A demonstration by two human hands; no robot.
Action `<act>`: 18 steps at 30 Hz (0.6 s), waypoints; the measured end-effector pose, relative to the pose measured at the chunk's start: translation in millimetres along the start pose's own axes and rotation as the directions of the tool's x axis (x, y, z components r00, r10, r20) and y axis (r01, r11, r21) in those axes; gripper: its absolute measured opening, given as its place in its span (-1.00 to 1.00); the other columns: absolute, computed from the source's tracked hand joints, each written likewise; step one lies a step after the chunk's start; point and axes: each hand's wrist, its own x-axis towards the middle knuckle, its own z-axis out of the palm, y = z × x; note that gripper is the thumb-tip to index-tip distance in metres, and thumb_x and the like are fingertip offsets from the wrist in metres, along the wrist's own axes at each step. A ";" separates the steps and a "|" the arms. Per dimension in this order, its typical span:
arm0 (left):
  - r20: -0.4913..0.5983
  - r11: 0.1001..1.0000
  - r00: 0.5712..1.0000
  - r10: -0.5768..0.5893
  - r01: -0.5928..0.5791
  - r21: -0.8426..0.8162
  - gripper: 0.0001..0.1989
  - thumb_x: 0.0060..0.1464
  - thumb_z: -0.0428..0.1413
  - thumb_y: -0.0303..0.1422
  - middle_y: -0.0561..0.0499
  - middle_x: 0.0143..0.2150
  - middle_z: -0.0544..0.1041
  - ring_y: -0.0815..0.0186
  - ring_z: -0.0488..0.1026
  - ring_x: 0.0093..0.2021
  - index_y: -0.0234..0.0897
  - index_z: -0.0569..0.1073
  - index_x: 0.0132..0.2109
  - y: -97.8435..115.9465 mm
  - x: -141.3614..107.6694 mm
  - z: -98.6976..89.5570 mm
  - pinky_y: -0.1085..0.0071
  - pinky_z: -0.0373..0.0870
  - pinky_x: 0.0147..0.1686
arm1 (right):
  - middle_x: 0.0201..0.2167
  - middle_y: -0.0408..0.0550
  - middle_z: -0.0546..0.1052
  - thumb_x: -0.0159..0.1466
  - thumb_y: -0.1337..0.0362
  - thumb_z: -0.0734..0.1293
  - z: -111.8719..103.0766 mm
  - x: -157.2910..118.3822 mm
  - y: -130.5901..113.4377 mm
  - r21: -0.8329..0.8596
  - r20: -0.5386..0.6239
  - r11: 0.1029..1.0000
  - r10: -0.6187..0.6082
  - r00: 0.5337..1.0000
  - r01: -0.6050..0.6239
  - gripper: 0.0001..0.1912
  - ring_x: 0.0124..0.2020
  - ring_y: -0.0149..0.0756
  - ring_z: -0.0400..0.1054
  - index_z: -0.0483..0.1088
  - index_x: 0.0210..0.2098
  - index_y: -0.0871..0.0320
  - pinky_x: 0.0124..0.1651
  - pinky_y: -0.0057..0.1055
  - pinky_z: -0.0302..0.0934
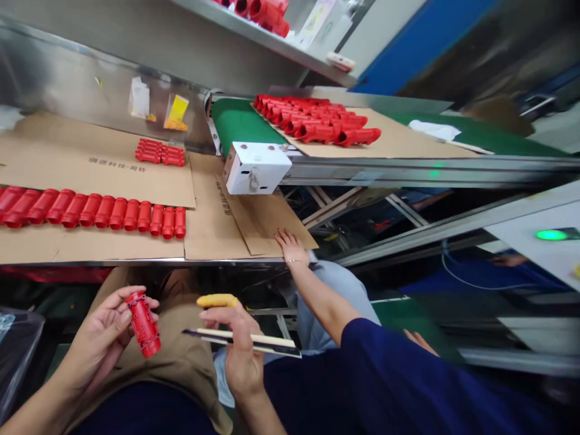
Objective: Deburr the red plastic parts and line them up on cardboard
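My left hand point(102, 332) grips a red plastic tubular part point(144, 323) between thumb and fingers, tilted above my lap. Clips and slots show along the side of the part. In my right hand point(244, 356) lies a slim cream-and-black craft knife point(267, 343), its dark tip pointing left toward the part but apart from it. A yellow finger cot point(217, 300) covers one fingertip of that hand. On the bench ahead, a row of similar red tubes point(93, 209) stands side by side on cardboard.
Smaller red parts point(160, 151) lie on the cardboard sheet point(81, 163). A green conveyor point(235, 124) carries more red parts point(317, 119) on cardboard. At right, a co-worker's hand point(292, 246) rests on the bench corner; their sleeve point(385, 356) is close to my right arm.
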 end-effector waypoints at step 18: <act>-0.017 0.976 0.978 0.209 -0.208 0.067 -0.59 0.04 0.52 -0.32 -0.13 -0.03 0.78 0.15 0.74 -0.02 -0.15 0.60 0.01 -8.1 19.2 -16.6 0.43 0.66 -0.02 | 0.13 0.17 0.63 0.40 0.48 0.46 13.9 -15.6 6.0 -0.089 0.248 0.963 -0.227 0.942 0.255 -0.64 -0.01 -0.23 0.65 0.59 0.16 0.12 0.07 -0.40 0.60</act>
